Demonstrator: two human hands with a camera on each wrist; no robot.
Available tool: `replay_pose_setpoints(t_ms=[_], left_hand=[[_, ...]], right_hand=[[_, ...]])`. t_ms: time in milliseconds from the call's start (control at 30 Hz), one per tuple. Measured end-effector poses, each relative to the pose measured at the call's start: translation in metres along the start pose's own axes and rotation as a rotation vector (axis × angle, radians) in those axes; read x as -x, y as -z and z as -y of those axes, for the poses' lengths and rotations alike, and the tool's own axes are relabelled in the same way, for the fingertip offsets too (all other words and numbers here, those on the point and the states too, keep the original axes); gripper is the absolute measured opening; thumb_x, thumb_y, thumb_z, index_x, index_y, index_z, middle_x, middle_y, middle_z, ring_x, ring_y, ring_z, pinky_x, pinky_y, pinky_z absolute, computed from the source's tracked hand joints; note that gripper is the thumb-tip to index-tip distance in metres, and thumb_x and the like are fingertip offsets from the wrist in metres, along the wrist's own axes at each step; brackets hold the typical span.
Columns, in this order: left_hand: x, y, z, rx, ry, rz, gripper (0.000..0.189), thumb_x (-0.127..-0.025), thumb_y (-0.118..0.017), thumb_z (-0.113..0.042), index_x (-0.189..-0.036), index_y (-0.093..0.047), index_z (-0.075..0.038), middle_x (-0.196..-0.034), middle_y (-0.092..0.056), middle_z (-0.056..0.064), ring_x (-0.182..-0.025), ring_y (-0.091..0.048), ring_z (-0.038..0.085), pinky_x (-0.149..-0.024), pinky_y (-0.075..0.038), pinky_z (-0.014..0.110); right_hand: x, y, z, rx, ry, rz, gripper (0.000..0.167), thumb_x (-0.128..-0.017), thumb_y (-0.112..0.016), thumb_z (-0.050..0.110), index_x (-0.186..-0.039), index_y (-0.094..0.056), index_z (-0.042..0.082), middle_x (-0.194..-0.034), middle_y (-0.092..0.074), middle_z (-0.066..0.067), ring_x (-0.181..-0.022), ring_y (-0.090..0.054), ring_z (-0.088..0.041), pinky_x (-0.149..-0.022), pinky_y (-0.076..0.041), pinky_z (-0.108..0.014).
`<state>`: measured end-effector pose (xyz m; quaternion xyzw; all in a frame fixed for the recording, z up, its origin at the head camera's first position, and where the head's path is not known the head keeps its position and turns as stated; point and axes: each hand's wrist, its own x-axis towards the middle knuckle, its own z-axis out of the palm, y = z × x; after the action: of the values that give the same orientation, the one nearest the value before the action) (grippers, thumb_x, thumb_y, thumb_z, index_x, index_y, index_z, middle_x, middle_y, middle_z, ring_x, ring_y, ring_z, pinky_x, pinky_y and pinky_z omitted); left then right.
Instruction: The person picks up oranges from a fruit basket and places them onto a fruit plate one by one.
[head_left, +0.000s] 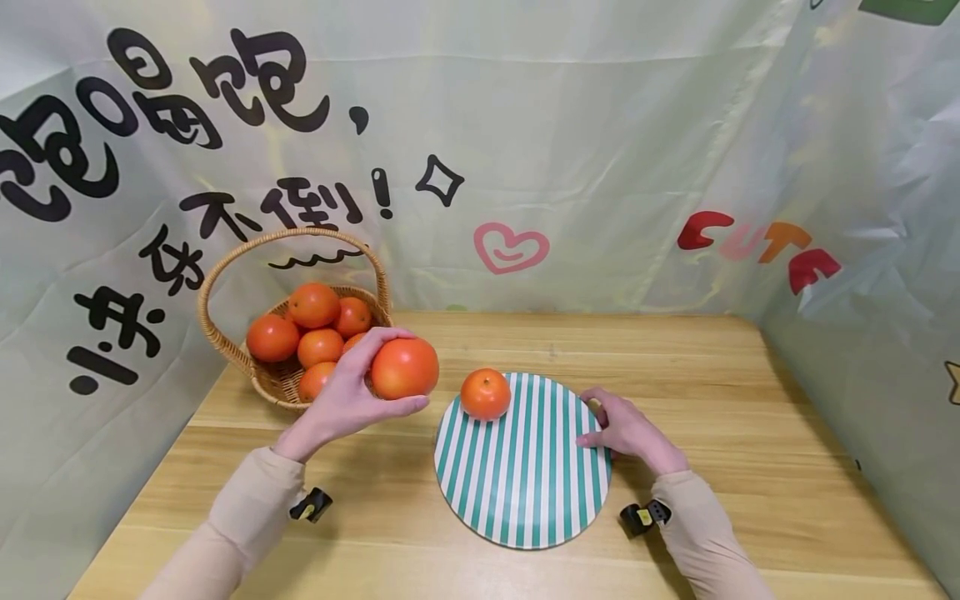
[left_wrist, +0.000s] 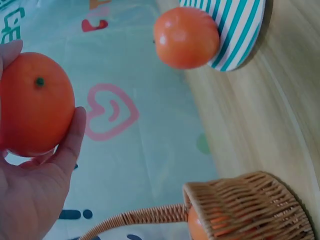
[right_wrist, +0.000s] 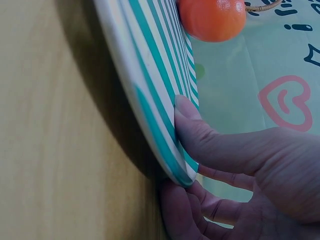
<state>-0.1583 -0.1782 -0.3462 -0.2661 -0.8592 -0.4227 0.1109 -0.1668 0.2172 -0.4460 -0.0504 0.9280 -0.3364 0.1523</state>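
My left hand (head_left: pixel 352 398) grips an orange (head_left: pixel 405 368) above the table, between the basket and the plate. In the left wrist view the held orange (left_wrist: pixel 37 105) shows a small green stem end, with fingers and thumb around it. My right hand (head_left: pixel 626 429) pinches the right rim of a round plate (head_left: pixel 525 483) with green and white stripes. Seen from the right wrist, the thumb (right_wrist: pixel 200 132) lies on the plate's top face and the other fingers curl beneath the edge. Another orange (head_left: pixel 486 394) sits on the plate near its upper left rim.
A wicker basket (head_left: pixel 281 392) with a tall arched handle (head_left: pixel 296 233) stands at the back left, holding several oranges (head_left: pixel 313 306). Behind the wooden table (head_left: pixel 750 417) hangs a printed cloth (head_left: pixel 600 150), with further cloth along both sides.
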Motion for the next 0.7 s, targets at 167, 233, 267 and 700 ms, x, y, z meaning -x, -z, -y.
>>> replay_pose_setpoints(t_ms=[167, 233, 267, 700], left_hand=[[-0.003, -0.008, -0.006, -0.008, -0.013, 0.026, 0.073, -0.07, -0.093, -0.032, -0.131, -0.053, -0.025, -0.125, -0.063, -0.007, -0.107, -0.061, 0.011, -0.091, -0.054, 0.038], [-0.004, -0.011, -0.008, -0.002, -0.005, 0.036, 0.076, -0.07, -0.092, -0.033, -0.132, -0.051, -0.021, -0.125, -0.063, -0.003, -0.107, -0.062, 0.012, -0.092, -0.055, 0.037], [-0.005, -0.013, -0.01, 0.002, 0.001, 0.042, 0.077, -0.07, -0.092, -0.034, -0.132, -0.05, -0.019, -0.124, -0.063, -0.002, -0.106, -0.063, 0.013, -0.092, -0.055, 0.037], [-0.019, -0.043, -0.022, -0.051, -0.034, 0.113, 0.075, -0.075, -0.088, -0.038, -0.139, -0.052, -0.022, -0.133, -0.052, 0.002, -0.11, -0.061, 0.018, -0.094, -0.055, 0.041]], right_hand=[[0.0, 0.0, 0.0, -0.001, 0.001, -0.001, 0.07, -0.081, -0.084, 0.02, -0.139, -0.049, 0.003, -0.089, -0.052, -0.011, -0.07, -0.051, -0.021, -0.057, -0.047, -0.032], [0.0, 0.0, -0.001, 0.001, 0.005, -0.002, 0.07, -0.081, -0.084, 0.019, -0.139, -0.049, 0.003, -0.089, -0.051, -0.011, -0.069, -0.051, -0.02, -0.057, -0.047, -0.032], [0.0, 0.0, -0.001, 0.001, 0.004, -0.002, 0.07, -0.081, -0.084, 0.019, -0.139, -0.049, 0.003, -0.089, -0.051, -0.011, -0.069, -0.05, -0.02, -0.057, -0.047, -0.032], [0.0, -0.001, 0.001, 0.001, -0.007, -0.002, 0.071, -0.081, -0.084, 0.018, -0.14, -0.048, 0.002, -0.089, -0.051, -0.011, -0.071, -0.05, -0.021, -0.057, -0.046, -0.031]])
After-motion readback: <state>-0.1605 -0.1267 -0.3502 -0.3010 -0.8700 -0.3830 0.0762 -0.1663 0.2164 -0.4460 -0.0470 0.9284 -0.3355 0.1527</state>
